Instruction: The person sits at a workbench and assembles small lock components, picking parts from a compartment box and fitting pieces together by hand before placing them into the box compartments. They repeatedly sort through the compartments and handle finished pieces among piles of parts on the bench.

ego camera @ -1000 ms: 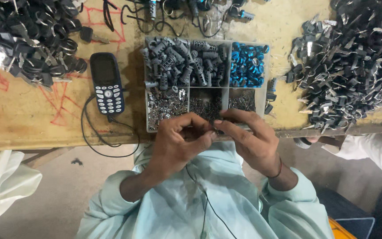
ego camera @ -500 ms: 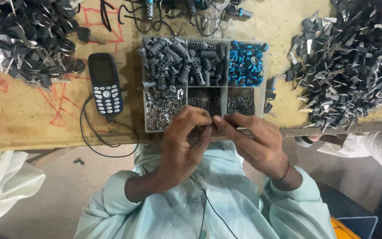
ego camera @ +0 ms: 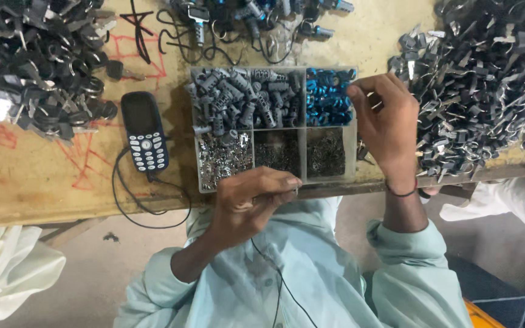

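A clear compartment tray point(ego camera: 350, 159) lies on the wooden table. It holds grey plastic cylinders point(ego camera: 238, 97), blue rings point(ego camera: 326, 97), shiny metal bits point(ego camera: 223, 159) and dark small parts point(ego camera: 326, 155). My left hand point(ego camera: 251, 203) hovers at the tray's near edge, with thumb and fingers pinched on a small part that is mostly hidden. My right hand point(ego camera: 387, 124) reaches over the tray's right side, its curled fingertips at the edge of the blue-ring compartment. Whether it holds anything is hidden.
A dark keypad phone point(ego camera: 145, 132) with a black cable point(ego camera: 130, 209) lies left of the tray. Heaps of black and metal parts sit at far left point(ego camera: 28, 61) and right point(ego camera: 487, 79). Black wired pieces point(ego camera: 244, 18) lie behind the tray. White cloth point(ego camera: 7, 273) lies lower left.
My two hands were together at the tray's near edge. The right hand has since lifted away and reached up to the blue-ring compartment, while the left stays near the edge.
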Tool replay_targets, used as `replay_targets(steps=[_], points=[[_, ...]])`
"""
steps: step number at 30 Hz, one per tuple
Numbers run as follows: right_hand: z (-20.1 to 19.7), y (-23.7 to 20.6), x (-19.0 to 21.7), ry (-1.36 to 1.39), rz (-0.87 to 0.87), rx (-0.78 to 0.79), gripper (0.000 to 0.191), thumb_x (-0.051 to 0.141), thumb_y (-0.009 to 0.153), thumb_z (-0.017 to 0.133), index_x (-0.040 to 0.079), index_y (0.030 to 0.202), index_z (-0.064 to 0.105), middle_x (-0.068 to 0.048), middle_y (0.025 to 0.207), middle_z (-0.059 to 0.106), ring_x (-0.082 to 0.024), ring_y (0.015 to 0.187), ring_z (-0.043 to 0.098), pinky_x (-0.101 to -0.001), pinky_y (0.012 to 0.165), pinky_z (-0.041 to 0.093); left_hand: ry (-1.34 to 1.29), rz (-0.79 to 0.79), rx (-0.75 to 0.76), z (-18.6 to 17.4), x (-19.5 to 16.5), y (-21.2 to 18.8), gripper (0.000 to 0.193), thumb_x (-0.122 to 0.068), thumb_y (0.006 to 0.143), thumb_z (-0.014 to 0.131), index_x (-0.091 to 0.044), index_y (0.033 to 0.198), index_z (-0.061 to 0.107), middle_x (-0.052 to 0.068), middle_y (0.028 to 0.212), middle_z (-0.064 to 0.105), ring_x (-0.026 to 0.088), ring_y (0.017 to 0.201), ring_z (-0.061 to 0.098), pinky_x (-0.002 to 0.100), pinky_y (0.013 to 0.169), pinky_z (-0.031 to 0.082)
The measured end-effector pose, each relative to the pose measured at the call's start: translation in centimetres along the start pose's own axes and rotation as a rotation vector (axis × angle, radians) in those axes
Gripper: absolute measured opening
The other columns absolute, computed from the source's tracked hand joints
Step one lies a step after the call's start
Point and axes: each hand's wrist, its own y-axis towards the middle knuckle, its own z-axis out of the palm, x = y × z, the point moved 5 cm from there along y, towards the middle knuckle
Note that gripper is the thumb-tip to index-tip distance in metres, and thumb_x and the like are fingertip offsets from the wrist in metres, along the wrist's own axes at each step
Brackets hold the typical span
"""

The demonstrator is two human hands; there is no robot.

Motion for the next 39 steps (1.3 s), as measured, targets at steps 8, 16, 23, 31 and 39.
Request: replay_targets(steps=[8, 16, 23, 31, 39], points=[[0.5, -6.8, 3.2, 0.764, 0.252, 0.476, 0.032, -0.006, 0.094, 0.065, -0.004, 0.127, 0.063, -0.007, 0.109, 0.068, -0.012, 0.089, 0.069, -0.0263, 0.078, 0.059, 0.411, 0.286, 0.148, 0.6, -0.8, 0.8, 0.033, 0.01, 0.084, 0.07, 0.001, 0.116, 0.066, 0.016, 0.12, 0.068, 0.033, 0.113, 0.069, 0.041, 0.092, 0.06], [0.0, -9.3, 2.9, 0.823, 0.25, 0.452, 0.026, -0.006, 0.098, 0.062, -0.001, 0.123, 0.066, -0.008, 0.094, 0.075, -0.015, 0.083, 0.076, -0.0269, 0.07, 0.062, 0.394, 0.283, 0.188, 0.6, -1.6, 0.8, 0.022, 0.006, 0.09, 0.069, 0.0, 0.111, 0.067, 0.014, 0.123, 0.067, 0.031, 0.117, 0.067, 0.041, 0.094, 0.06], [1.7, -9.3, 4.3, 0.863, 0.207, 0.616, 0.016, -0.004, 0.103, 0.063, -0.006, 0.119, 0.069, -0.012, 0.092, 0.069, -0.015, 0.077, 0.067, -0.029, 0.067, 0.056, 0.54, 0.387, 0.262, 0.2, -2.3, -0.3, 0.024, -0.005, 0.091, 0.071, -0.001, 0.114, 0.068, 0.014, 0.125, 0.066, 0.032, 0.12, 0.066, 0.042, 0.094, 0.058], [3.8, -11.0, 3.2, 1.138, 0.247, 0.817, 0.031, 0.006, 0.108, 0.06, 0.004, 0.13, 0.037, -0.009, 0.114, 0.061, -0.015, 0.093, 0.067, -0.0285, 0.081, 0.056, 0.224, 0.125, 0.157, 1.1, -0.7, -0.4, 0.034, 0.001, 0.098, 0.071, 0.0, 0.131, 0.065, 0.009, 0.116, 0.07, 0.025, 0.106, 0.069, 0.038, 0.089, 0.06], [-0.3, -10.0, 3.1, 0.576, 0.261, 0.508, 0.027, 0.012, 0.099, 0.064, 0.007, 0.123, 0.055, -0.006, 0.095, 0.068, -0.011, 0.08, 0.067, -0.0297, 0.067, 0.056, 0.337, 0.202, 0.05, 2.1, -1.8, -0.9, 0.033, -0.001, 0.091, 0.078, -0.004, 0.122, 0.067, 0.009, 0.112, 0.072, 0.027, 0.102, 0.065, 0.038, 0.091, 0.054]])
